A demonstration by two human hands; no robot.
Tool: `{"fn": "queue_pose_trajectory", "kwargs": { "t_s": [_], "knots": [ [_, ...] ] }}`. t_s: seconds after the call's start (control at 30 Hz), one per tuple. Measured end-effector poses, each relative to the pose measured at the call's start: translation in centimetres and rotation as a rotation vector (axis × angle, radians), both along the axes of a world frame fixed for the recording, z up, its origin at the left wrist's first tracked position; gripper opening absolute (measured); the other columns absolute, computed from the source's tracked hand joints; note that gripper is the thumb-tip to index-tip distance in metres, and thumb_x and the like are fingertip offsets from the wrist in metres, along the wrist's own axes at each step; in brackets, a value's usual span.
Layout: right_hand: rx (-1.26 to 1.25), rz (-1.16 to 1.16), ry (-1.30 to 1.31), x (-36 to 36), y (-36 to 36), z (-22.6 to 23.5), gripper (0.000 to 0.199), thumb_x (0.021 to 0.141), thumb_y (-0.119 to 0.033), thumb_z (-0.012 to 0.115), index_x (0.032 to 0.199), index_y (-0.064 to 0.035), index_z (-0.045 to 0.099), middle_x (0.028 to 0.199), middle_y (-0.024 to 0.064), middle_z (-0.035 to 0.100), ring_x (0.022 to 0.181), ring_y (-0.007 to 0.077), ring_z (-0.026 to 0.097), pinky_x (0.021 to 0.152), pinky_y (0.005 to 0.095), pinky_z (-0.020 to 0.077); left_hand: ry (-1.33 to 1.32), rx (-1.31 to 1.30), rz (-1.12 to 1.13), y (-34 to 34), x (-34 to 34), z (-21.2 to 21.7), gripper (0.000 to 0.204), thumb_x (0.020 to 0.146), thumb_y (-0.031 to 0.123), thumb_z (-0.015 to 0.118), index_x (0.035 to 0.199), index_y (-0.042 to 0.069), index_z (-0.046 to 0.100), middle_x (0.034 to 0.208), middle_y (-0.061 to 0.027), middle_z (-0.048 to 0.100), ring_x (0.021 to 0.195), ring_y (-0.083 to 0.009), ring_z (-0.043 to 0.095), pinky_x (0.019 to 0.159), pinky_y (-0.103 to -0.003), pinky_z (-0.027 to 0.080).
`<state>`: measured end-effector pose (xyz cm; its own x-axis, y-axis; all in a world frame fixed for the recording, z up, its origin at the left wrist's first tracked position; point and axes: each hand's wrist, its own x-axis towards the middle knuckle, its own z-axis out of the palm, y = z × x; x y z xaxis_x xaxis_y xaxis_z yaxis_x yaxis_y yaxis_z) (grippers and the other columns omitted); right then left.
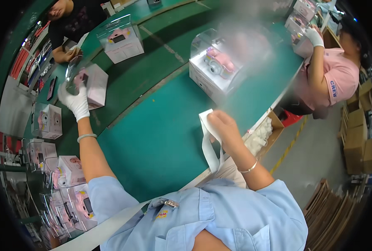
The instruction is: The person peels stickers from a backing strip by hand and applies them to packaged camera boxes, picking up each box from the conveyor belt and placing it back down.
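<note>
In a white glove, my left hand [74,102] reaches to the far left. Its fingers and thumb close round the clear cover of a boxed toy camera [97,85], a pale box with a dark-screened pink camera on top. My right hand [223,127] is bare and pinches the upper end of a long white strip [211,152]. The strip hangs in a loop over the table's near edge; I cannot tell whether it is paper or tape. Another boxed pink camera [219,62] under a clear dome stands beyond my right hand, partly lost in a blurred patch.
More boxed cameras [121,44] stand across the green table [152,138], with several crowded at the left [71,169]. Opposite, a person in black [79,21] works; at right, one in pink [334,75] handles boxes. A carton of white items [259,136] sits by the near edge.
</note>
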<state>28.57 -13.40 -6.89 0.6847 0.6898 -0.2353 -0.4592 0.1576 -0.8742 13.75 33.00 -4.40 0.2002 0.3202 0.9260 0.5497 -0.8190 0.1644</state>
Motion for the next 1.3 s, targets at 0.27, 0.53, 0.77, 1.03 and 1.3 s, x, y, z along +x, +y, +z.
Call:
{"fn": "queue_pose_trajectory", "kwargs": {
  "t_s": [0.27, 0.53, 0.77, 1.03, 1.3],
  "knots": [
    [-0.006, 0.016, -0.036, 0.4, 0.1, 1.5, 0.023, 0.089, -0.028, 0.06, 0.088, -0.0055, 0.059, 0.07, -0.0015, 0.057, 0.052, 0.0032, 0.049, 0.043, 0.0181, 0.0399, -0.183, -0.955, -0.891, -21.1, 4.8, 4.4, 0.041, 0.083, 0.007, 0.06, 0.122, 0.004, 0.046, 0.12, -0.0089, 0.05, 0.109, -0.0176, 0.049, 0.094, -0.03, 0.041],
    [-0.118, 0.22, -0.172, -2.3, -2.5, 4.6, 0.027, 0.088, -0.032, 0.06, 0.095, -0.0057, 0.061, 0.074, -0.0033, 0.058, 0.06, 0.0015, 0.048, 0.05, 0.0171, 0.0393, 0.204, -0.989, -1.154, -36.6, 2.2, 0.7, 0.043, 0.075, -0.009, 0.053, 0.116, 0.005, 0.055, 0.117, -0.0118, 0.053, 0.108, -0.0218, 0.053, 0.092, -0.03, 0.043],
    [0.043, 0.065, -0.251, -4.5, -4.1, 3.9, 0.032, 0.09, -0.032, 0.057, 0.103, -0.0027, 0.058, 0.085, -0.0008, 0.057, 0.077, 0.0044, 0.05, 0.069, 0.0177, 0.0415, 0.004, -0.84, -1.022, -37.9, 0.6, 0.6, 0.029, 0.077, -0.008, 0.059, 0.102, 0.005, 0.064, 0.098, -0.0073, 0.063, 0.09, -0.0195, 0.06, 0.078, -0.027, 0.047],
    [0.015, 0.408, -0.006, -5.7, -5.6, 5.6, 0.029, 0.089, -0.03, 0.06, 0.099, -0.0032, 0.059, 0.083, -0.0009, 0.058, 0.075, 0.0037, 0.05, 0.069, 0.0184, 0.0415, 0.031, -0.549, -0.955, -38.1, -1.2, 1.2, 0.026, 0.074, -0.004, 0.063, 0.098, 0.007, 0.065, 0.096, -0.0076, 0.065, 0.085, -0.0234, 0.06, 0.075, -0.03, 0.048],
    [0.152, 0.137, -0.245, -8.4, -3.5, 4.5, 0.016, 0.086, -0.015, 0.064, 0.098, -0.0047, 0.061, 0.086, -0.002, 0.058, 0.078, 0.0039, 0.052, 0.07, 0.0189, 0.0424, -0.138, -1.339, -0.964, -39.9, -3.1, 1.8, 0.015, 0.085, 0.008, 0.062, 0.099, 0.003, 0.064, 0.095, -0.0026, 0.058, 0.087, -0.0118, 0.055, 0.077, -0.023, 0.043]
  ]
}}
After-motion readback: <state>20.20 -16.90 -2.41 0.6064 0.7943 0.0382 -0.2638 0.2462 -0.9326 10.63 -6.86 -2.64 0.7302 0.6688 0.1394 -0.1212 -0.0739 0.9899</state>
